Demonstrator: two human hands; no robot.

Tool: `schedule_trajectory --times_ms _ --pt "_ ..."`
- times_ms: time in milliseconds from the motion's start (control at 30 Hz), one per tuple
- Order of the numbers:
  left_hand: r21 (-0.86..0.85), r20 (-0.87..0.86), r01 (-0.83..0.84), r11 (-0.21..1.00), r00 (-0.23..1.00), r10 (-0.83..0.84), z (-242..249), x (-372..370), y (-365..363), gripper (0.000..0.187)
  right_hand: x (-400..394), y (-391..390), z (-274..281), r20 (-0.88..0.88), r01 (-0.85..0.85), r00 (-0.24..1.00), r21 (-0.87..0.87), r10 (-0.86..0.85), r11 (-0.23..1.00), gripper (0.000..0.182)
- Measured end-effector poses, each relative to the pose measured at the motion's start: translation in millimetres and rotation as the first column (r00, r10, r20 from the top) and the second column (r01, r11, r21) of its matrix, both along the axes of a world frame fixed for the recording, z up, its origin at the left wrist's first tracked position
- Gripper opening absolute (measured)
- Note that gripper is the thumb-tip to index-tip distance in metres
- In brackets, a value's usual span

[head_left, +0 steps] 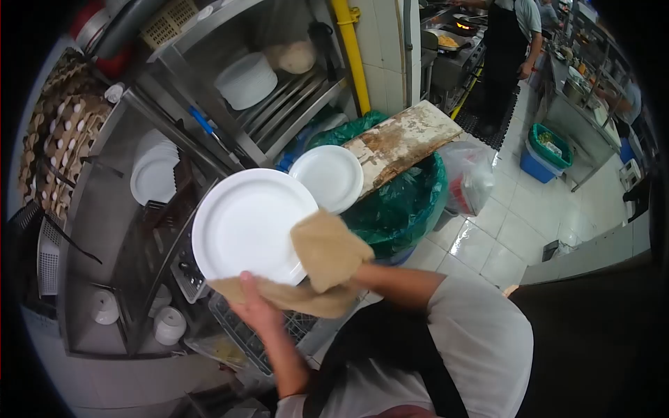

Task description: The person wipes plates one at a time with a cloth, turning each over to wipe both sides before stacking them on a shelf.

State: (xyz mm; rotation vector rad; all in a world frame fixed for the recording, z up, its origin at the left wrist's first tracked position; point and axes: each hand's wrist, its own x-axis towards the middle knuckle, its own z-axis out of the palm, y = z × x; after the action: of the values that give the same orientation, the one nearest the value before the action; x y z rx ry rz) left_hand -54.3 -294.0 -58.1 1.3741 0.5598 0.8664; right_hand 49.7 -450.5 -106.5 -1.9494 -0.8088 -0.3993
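Note:
A large round white plate (251,226) is held up, tilted, in front of me. My left hand (259,306) grips its near rim, the thumb on top and a fold of tan cloth (331,251) between hand and plate. The other end of the cloth covers my right hand (352,268), which presses it against the plate's right side. The fingers of that hand are hidden under the fabric. Just behind the held plate, a smaller white plate (327,179) rests at the end of a worn board (404,143).
The board lies across a bin lined with a green bag (404,209). At left, a steel counter (97,230) carries stacked plates (155,174) and white cups (169,325). Egg trays (70,132) stand farther left. A co-worker in a black apron (503,56) stands near the stove.

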Motion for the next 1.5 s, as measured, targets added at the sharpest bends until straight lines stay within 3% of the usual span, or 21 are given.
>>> schedule_trajectory --times_ms 100,167,233,333,400,500,533,633,667,767,800,833,900,967,1033,1200,1267,1300,1367,1433,1500 --pt "0.317 -0.099 0.426 0.847 0.904 -0.417 32.9 -22.3 41.9 0.053 35.3 -9.0 -2.5 -0.212 -0.064 0.97 0.253 0.12 0.965 0.029" --pt "0.389 -0.061 0.49 0.78 0.859 -0.509 42.0 -21.2 40.4 0.052 32.0 2.3 17.7 -0.505 -0.058 0.836 0.31 0.216 0.949 0.029" --pt "0.264 -0.006 0.372 0.89 0.923 -0.384 34.2 2.4 27.4 0.05 14.0 26.6 22.7 -0.188 -0.012 0.982 0.044 0.02 0.999 0.023" --pt "0.036 0.079 0.13 0.991 0.988 -0.132 -7.2 11.2 -6.8 0.048 15.8 -2.9 65.2 0.209 0.036 0.977 -0.377 0.047 0.926 0.014" --pt "-0.016 0.101 0.088 0.996 0.991 -0.086 -20.9 -6.1 -25.1 0.047 23.0 -4.6 52.8 0.219 0.165 0.971 -0.298 -0.101 0.94 0.011" --pt "-0.015 0.055 0.164 0.986 0.985 -0.163 -8.7 -1.7 -15.2 0.045 4.7 8.3 6.4 0.352 0.203 0.934 -0.386 -0.06 0.9 0.007" --pt "-0.02 0.051 0.174 0.984 0.984 -0.173 -4.4 11.0 -12.0 0.044 0.3 25.9 -15.0 -0.004 -0.049 0.999 0.16 0.05 0.986 0.009" --pt "-0.085 0.07 0.107 0.991 0.992 -0.101 -12.8 26.8 -20.5 0.042 15.4 -11.2 51.9 0.258 0.028 0.962 -0.416 0.089 0.909 0.012" --pt "-0.103 0.075 0.083 0.991 0.994 -0.076 -20.9 17.5 -29.3 0.041 24.7 -15.3 55.9 0.197 0.107 0.98 -0.496 -0.008 0.862 0.013" --pt "-0.11 0.042 0.143 0.984 0.989 -0.139 -24.5 9.2 -31.4 0.039 7.8 -17.7 40.7 0.09 0.115 0.992 -0.423 -0.085 0.899 0.011" --pt "-0.114 0.012 0.192 0.975 0.981 -0.192 -21.6 21.2 -25.5 0.038 0.6 -2.6 -3.1 0.004 0.013 1.0 0.201 -0.014 0.98 0.011" --pt "-0.125 -0.004 0.214 0.969 0.976 -0.216 -19.8 33.2 -21.0 0.038 -8.1 -1.0 -1.5 0.075 0.024 0.997 -0.106 -0.016 0.994 0.011" --pt "-0.177 -0.017 0.213 0.961 0.975 -0.22 -26.6 50.3 -19.0 0.037 3.8 -8.9 14.1 0.276 0.138 0.96 -0.622 0.051 0.77 0.011" --pt "-0.244 -0.038 0.196 0.95 0.977 -0.211 -44.2 37.1 -28.9 0.035 34.0 -26.1 -1.2 0.334 0.258 0.933 -0.355 -0.136 0.898 0.01" --pt "-0.305 -0.107 0.211 0.929 0.961 -0.253 -51.8 17.1 -30.0 0.034 42.0 -49.9 4.8 0.122 0.326 0.945 -0.384 -0.302 0.864 0.009" --pt "-0.411 -0.215 0.256 0.875 0.906 -0.366 -54.4 41.4 -6.7 0.032 38.0 -77.6 -53.2 0.216 0.217 0.952 0.037 -0.219 0.976 0.025" --pt "-0.455 -0.112 0.27 0.848 0.928 -0.356 -74.5 69.2 -4.6 0.032 26.3 -80.6 -30.1 0.103 0.175 0.982 -0.16 -0.16 0.971 0.025" --pt "-0.475 -0.059 0.285 0.833 0.934 -0.353 -78.7 83.7 -5.1 0.031 8.1 -82.2 25.6 -0.057 0.142 0.982 -0.4 -0.179 0.905 0.027" --pt "-0.488 -0.086 0.272 0.829 0.93 -0.356 -79.3 107.6 -8.2 0.031 -6.8 -91.4 39.2 -0.119 0.037 0.984 -0.605 -0.136 0.795 0.028" --pt "-0.505 -0.12 0.237 0.83 0.933 -0.34 -95.5 138.9 -1.2 0.03 -4.7 -100.3 -3.3 0.069 -0.015 0.995 -0.605 0.071 0.796 0.029" --pt "-0.497 -0.154 0.217 0.84 0.931 -0.331 -111.6 165.2 3.3 0.031 -14.6 -110.4 30.7 -0.311 -0.041 0.943 -0.459 -0.117 0.888 0.028"
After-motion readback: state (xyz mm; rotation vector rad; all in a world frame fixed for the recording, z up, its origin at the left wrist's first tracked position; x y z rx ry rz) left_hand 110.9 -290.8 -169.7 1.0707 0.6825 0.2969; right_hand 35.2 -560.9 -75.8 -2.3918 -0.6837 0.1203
